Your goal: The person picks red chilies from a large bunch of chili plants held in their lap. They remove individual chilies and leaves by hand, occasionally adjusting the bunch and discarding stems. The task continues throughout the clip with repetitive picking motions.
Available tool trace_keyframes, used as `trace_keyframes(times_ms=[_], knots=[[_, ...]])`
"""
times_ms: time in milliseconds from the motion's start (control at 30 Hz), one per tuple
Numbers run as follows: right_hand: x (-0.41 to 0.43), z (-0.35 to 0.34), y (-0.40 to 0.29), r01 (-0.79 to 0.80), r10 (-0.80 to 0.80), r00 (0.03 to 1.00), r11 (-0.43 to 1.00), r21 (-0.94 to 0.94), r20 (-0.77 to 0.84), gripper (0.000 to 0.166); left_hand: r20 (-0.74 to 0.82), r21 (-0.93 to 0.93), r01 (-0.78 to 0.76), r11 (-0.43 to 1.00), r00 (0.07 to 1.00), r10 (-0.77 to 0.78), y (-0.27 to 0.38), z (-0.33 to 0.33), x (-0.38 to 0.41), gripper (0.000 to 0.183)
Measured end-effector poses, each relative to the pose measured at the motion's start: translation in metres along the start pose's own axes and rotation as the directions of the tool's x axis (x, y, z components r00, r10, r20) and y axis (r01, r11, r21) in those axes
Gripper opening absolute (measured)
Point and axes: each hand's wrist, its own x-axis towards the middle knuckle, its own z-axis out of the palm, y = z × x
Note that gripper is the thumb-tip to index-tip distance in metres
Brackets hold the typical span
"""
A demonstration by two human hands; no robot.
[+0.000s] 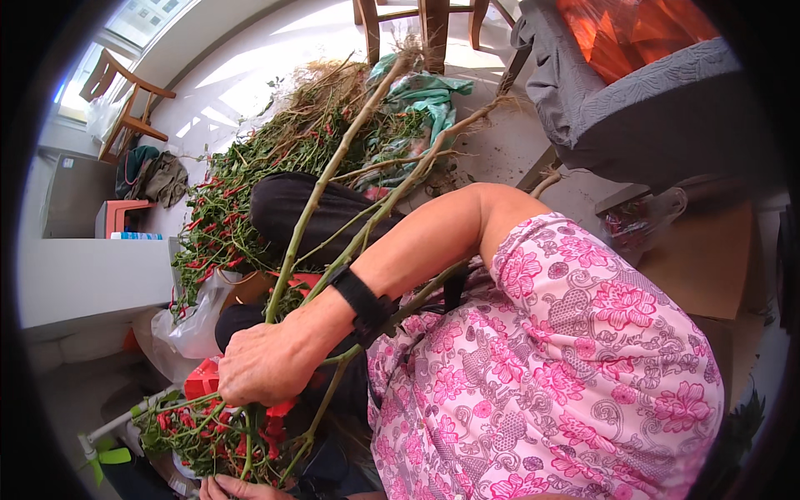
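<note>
In my right hand (269, 365), which wears a black wrist strap (362, 303), are the stems of uprooted chilli pepper plants (312, 212). Their bare, hairy roots point away towards the chair legs. Below the fist hang the leafy tops with red chilli peppers (222, 422). My left hand (244, 487) is at the bottom rim, partly cut off, with its fingertips against the lower foliage; its grip is not clear. A red container or bag (203, 377) shows behind the peppers, mostly hidden.
A large heap of chilli plants (275, 150) lies on the floor beside a green plastic sheet (431, 94). Around it are a wooden chair (134, 103), a cloth-covered table (650, 119), a clear plastic bag (203, 319) and a cardboard box (697, 262). A white pole (112, 425) stands at lower left.
</note>
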Motion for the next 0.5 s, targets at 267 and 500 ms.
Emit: trace_keyframes(times_ms=[267,500], knots=[[0.059,-0.003,-0.019,0.287,-0.313,0.929,0.946,-0.149,-0.195,0.013,-0.131,0.210,0.105,0.972,0.988,-0.078,-0.023,-0.029,0.012,0.021],[0.032,-0.025,0.010,0.208,-0.274,0.957,0.874,-0.438,-0.092,0.017,0.005,0.037,0.152,0.988,0.988,-0.153,-0.003,-0.008,-0.018,0.009]])
